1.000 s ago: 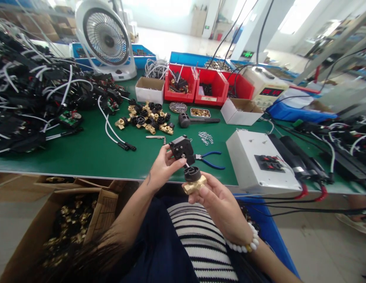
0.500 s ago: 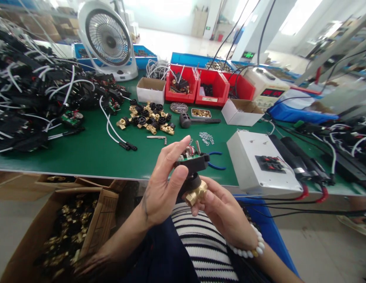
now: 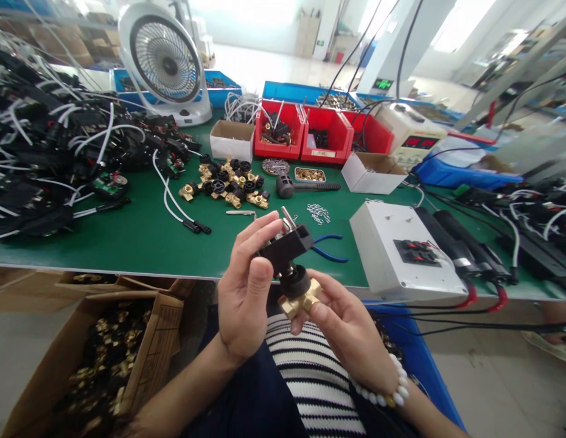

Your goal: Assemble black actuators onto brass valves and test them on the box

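Observation:
My left hand (image 3: 244,292) grips a black plastic actuator module (image 3: 285,246) with metal pins sticking up from it. The module sits tilted on top of a brass valve body with a black round collar (image 3: 297,292), which my right hand (image 3: 347,328) holds from below between thumb and fingers. Both hands are over my lap, just in front of the green table's near edge (image 3: 128,264). A white bead bracelet (image 3: 387,389) is on my right wrist.
On the table lie blue-handled pliers (image 3: 328,246), a cluster of brass valves (image 3: 228,182), a black mallet (image 3: 301,185), a white switch box (image 3: 401,249), red bins (image 3: 319,137), a white fan (image 3: 164,61) and heaps of black wired modules (image 3: 45,146). A cardboard box of brass parts (image 3: 95,359) stands at my lower left.
My left hand brought the black module down from beside the valve onto its black collar and tilted it. The right hand stayed almost still with the brass valve.

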`<state>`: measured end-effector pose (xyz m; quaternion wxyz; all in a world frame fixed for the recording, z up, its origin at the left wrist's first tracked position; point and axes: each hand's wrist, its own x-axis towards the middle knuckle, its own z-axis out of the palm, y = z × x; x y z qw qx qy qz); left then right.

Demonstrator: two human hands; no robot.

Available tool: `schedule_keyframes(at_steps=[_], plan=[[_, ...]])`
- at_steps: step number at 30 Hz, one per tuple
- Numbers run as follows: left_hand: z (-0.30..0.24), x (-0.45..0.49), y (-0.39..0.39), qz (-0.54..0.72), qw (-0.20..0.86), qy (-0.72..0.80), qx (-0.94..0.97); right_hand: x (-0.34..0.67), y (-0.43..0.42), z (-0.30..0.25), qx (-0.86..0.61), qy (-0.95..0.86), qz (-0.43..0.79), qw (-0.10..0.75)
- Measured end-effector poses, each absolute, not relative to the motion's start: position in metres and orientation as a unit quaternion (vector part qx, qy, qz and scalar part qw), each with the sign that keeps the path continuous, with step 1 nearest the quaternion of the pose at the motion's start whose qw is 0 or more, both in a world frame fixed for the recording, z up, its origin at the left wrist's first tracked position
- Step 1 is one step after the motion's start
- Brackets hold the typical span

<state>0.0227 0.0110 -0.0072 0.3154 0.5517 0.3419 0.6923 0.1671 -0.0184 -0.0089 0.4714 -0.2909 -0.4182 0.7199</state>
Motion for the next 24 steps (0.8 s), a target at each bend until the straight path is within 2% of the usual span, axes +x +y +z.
schedule_keyframes(at_steps=[8,12,18,24], plan=[[-0.002,0.019,0.006,0.644,0.25,0.333,0.642,0.168,-0.021,0.0,-0.282,-0.39,0.738,0.473],[-0.004,0.019,0.003,0.632,0.23,0.352,0.651,0.162,-0.022,0.003,-0.338,-0.424,0.678,0.496],[-0.009,0.012,0.006,0.567,0.272,0.35,0.694,0.165,-0.015,0.002,-0.363,-0.429,0.653,0.508],[-0.002,0.007,0.001,0.468,0.133,0.435,0.758,0.17,-0.012,0.005,-0.4,-0.423,0.625,0.52]])
